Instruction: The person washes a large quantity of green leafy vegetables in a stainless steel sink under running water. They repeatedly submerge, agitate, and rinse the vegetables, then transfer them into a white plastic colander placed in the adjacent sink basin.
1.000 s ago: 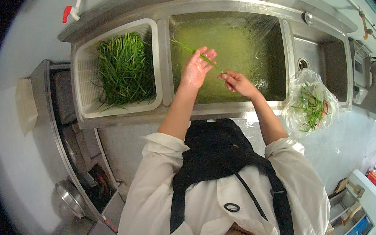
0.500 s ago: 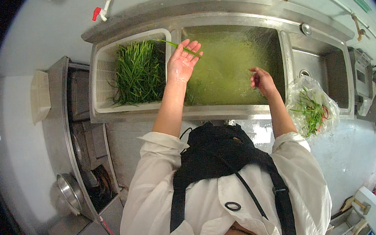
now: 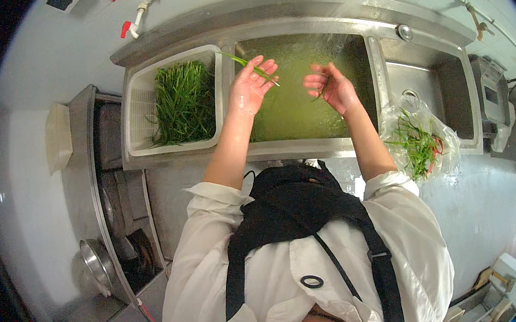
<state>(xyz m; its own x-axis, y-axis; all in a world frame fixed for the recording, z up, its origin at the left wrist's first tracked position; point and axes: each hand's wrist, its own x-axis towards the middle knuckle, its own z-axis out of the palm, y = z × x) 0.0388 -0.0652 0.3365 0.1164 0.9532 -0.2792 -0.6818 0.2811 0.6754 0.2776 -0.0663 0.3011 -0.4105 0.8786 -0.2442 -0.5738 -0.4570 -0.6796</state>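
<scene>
Green water fills the steel sink basin at twelve o'clock from me, and both my hands are raised just over it, likely so that drips fall back into the basin. My left hand has its fingers spread and loosely curled, with one long green leaf stalk lying across the fingertips, its tip pointing toward ten o'clock, over the rim of the white plastic basket. That basket sits in the compartment at eleven o'clock, heaped with washed-looking green stalks, all laid roughly the same way; its slotted walls would let water drain off them. My right hand is half closed, pinching a short dark scrap of leaf between thumb and fingers, held apart from the good stalk as if it were a trimmed bit. At two o'clock, on the counter just beside the basin, a clear plastic bag lies open with more greens in it, within easy reach of that hand. Beyond it is a smaller, shallow drain compartment.
</scene>
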